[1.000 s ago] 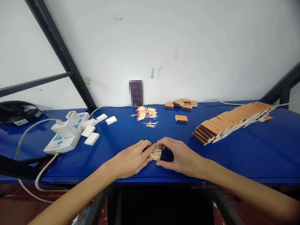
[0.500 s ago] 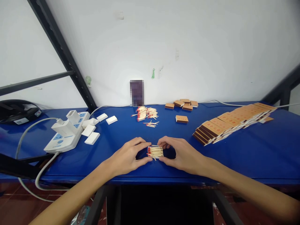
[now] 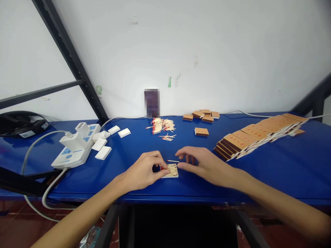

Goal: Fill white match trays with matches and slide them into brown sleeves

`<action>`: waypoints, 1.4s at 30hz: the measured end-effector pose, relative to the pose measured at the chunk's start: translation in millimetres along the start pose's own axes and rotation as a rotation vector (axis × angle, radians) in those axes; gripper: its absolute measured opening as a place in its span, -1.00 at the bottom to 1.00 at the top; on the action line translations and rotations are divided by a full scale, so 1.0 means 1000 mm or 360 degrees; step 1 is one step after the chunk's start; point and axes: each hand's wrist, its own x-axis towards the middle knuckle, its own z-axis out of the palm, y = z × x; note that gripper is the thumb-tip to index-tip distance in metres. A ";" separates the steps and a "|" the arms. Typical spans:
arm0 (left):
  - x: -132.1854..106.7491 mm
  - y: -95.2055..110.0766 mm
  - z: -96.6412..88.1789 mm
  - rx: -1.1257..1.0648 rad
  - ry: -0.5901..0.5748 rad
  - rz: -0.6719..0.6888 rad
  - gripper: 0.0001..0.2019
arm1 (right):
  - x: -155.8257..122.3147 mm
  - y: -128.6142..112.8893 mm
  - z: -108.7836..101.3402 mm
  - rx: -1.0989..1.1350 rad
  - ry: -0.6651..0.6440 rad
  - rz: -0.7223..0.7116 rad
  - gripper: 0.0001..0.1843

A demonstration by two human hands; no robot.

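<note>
A small white matchbox tray [image 3: 173, 176] full of matches [image 3: 172, 169] lies on the blue table in front of me. My left hand [image 3: 152, 168] covers the tray's left end, with thumb and forefinger pinched together on the matches there and hiding most of their red heads. At the tray's upper right, my right hand [image 3: 199, 163] has its fingers apart and holds nothing. A single loose match [image 3: 173, 161] rests on the table just beyond the tray, near the right fingertips.
Behind are a match pile [image 3: 163, 125] and several loose matches [image 3: 168, 137]. Orange matchboxes [image 3: 201, 131] sit at the back, with a long leaning row of matchbox sleeves [image 3: 254, 135] at right. White blocks [image 3: 103, 152] and a power strip [image 3: 74, 158] stand left on the blue table [image 3: 144, 144].
My left fingers have moved from the tray's side onto the matches. My right hand has let go of the tray and lifted away. The loose match beyond the tray is now uncovered.
</note>
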 end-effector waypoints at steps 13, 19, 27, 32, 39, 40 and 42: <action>-0.007 -0.001 0.001 0.0134 0.0144 0.0004 -0.84 | 0.012 0.008 0.007 -0.0488 -0.0029 -0.0121 -0.85; -0.019 0.003 0.000 0.0300 0.0037 -0.0041 -0.59 | 0.002 -0.020 0.002 -0.0364 -0.0036 -0.0186 -0.89; -0.025 0.000 -0.005 0.0282 0.0052 -0.0054 -0.69 | -0.001 -0.021 0.007 -0.0413 0.0051 -0.0388 -0.86; -0.021 0.001 -0.011 0.0294 -0.0111 -0.0094 -0.79 | -0.004 -0.015 0.005 -0.0213 -0.0150 -0.0314 -0.64; -0.010 0.002 -0.005 0.0282 -0.0196 -0.0094 -0.75 | -0.001 -0.010 0.011 -0.0104 -0.0240 -0.0227 -0.68; -0.010 0.002 -0.005 0.0284 -0.0198 -0.0080 -0.76 | -0.001 -0.009 0.012 -0.0088 -0.0232 -0.0235 -0.69; -0.010 0.003 -0.004 0.0284 -0.0166 -0.0057 -0.78 | -0.002 -0.009 0.011 -0.0049 -0.0206 -0.0240 -0.68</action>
